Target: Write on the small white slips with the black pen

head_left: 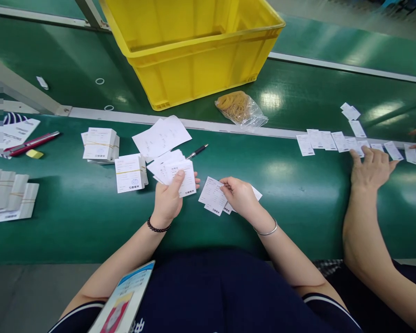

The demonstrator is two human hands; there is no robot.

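Observation:
My left hand (169,198) is closed around a small stack of white printed cards (186,181), thumb on top and fingertips showing at the right edge. To its right, my right hand (241,196) pinches the edge of a printed card (213,192) between thumb and fingers. More cards lie partly hidden beneath that card and hand. Left of my left hand stands a bundle of cards (129,174) with a rubber band around it. A second banded bundle (100,144) sits behind it. Handwritten paper sheets (162,136) and a black pen (198,151) lie just beyond my left hand.
A yellow bin (201,78) stands at the back. Before it lies a plastic bag of rubber bands (239,108). Banded stacks (12,194) and a red pen (33,143) are at left. At right, a co-worker's hand (372,166) touches a row of cards (322,140).

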